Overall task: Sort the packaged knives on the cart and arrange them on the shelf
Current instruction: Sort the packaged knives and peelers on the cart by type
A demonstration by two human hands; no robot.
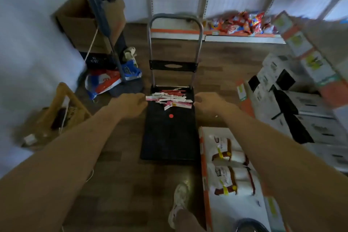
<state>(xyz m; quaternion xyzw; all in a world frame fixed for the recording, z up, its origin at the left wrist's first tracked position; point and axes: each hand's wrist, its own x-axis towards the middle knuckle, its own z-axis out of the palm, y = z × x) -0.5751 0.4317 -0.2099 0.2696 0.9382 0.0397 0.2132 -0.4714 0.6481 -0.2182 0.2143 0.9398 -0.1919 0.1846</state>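
Observation:
A loose pile of packaged knives (169, 99) in white, pink and red card packs lies at the far end of the black platform cart (169, 137), just below its upright metal handle (174, 20). My left hand (130, 103) reaches in at the pile's left edge, fingers curled and apart, holding nothing. At the pile's right edge, my right hand (211, 103) is likewise spread and empty. A red dot (171, 116) marks the cart deck. The frame is motion-blurred.
An orange-edged shelf (235, 33) with snack packets runs along the back. Stacked white boxes (293, 100) stand at the right and a white shelf with packaged goods (231, 171) at near right. Cardboard box (82, 24), bags and a wooden crate (62, 111) crowd the left. My shoe (178, 201) is on the floor.

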